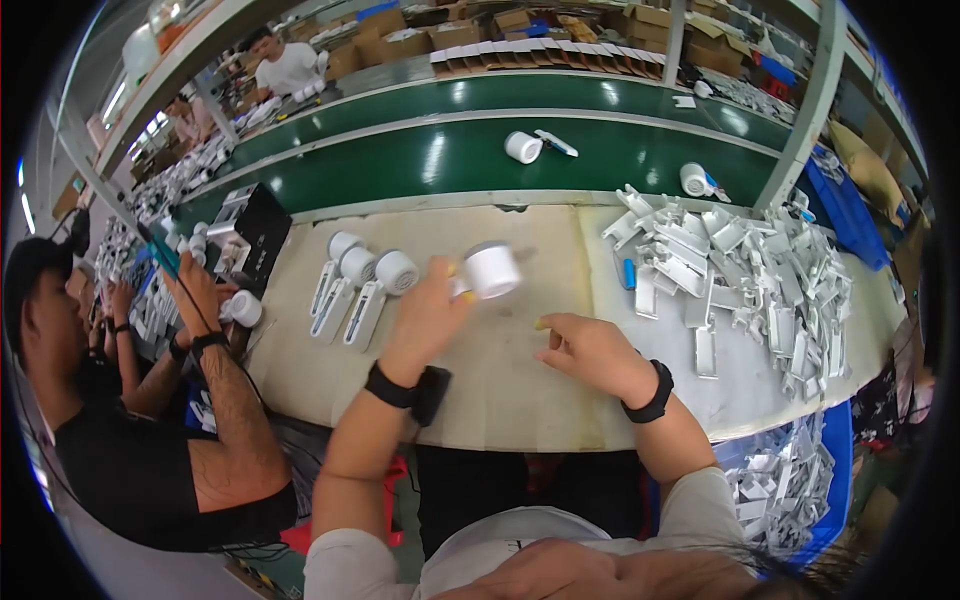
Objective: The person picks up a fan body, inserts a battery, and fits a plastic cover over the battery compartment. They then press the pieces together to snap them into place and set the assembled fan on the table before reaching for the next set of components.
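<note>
My left hand (428, 315) is closed on a white handheld device with a round head (493, 270), held over the middle of the bench. Its head points right, motion blurs it, and my fingers hide its handle. My right hand (597, 358) hovers to the right of it, index finger stretched out and the others loosely bent, with nothing seen in it. Something yellow covers a fingertip on each hand. Left of my left hand, several like devices (366, 312) lie side by side, round heads away from me and handles toward me.
White plastic shells (770, 290) pile up at the right, beside a small blue cylinder (629, 274). A blue bin (838, 470) of parts stands below. Beyond the bench, a green conveyor (400, 165) carries two devices. A co-worker (130, 440) works close on my left, near a black box (245, 235).
</note>
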A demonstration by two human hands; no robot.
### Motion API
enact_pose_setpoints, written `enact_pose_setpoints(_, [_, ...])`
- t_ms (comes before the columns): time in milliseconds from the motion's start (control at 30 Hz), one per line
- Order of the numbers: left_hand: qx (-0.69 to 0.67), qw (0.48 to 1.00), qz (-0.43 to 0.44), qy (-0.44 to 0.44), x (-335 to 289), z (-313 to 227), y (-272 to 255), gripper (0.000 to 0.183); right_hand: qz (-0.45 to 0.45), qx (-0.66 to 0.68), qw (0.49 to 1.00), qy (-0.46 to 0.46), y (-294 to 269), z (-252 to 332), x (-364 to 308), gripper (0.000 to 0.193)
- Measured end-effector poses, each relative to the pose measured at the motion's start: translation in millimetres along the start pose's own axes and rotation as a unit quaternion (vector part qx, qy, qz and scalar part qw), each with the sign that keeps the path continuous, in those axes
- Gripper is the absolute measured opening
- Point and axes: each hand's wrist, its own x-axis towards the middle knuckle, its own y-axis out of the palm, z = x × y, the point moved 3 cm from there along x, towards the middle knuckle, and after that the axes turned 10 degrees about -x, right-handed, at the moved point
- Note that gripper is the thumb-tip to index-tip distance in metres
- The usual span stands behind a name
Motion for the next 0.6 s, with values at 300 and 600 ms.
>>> enact_pose_setpoints(300, [0.288, 0.928, 0.015, 0.234, 36, -39, -11, 0.033, -0.049, -0.061, 0.993, -0.091, 6, 11, -19, 0.032])
enact_pose_setpoints(600, [0.397, 0.890, -0.017, 0.224, 264, -14, 114, 0.044, 0.069, -0.077, 0.991, -0.087, 26, 24, -25, 0.037])
